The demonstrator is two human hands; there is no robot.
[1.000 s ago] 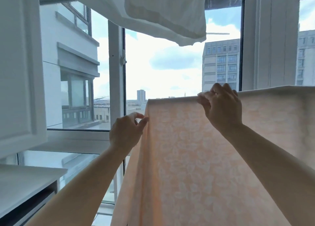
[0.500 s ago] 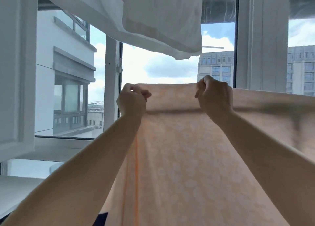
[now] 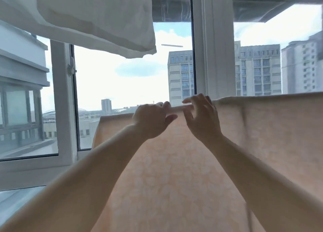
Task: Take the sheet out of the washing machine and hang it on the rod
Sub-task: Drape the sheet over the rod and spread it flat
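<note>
A peach sheet (image 3: 174,170) with a faint pale flower print hangs in front of me, its top edge stretched level before the window. My left hand (image 3: 152,121) grips the top edge near the middle, fingers curled over the cloth. My right hand (image 3: 201,119) is close beside it on the same edge, holding the cloth between thumb and fingers, the other fingers loosely spread. The sheet's left corner droops lower than the part to the right. No rod is visible under the fold.
A white cloth (image 3: 97,16) hangs overhead at the upper left. A white window frame (image 3: 215,44) stands straight ahead, another mullion (image 3: 61,95) at the left. High-rise buildings (image 3: 257,70) show through the glass. A white sill (image 3: 35,172) runs low on the left.
My hands have come close together near the middle of the top edge. The left hand slid right, leaving the sheet's left corner free and drooping. My view tilted upward.
</note>
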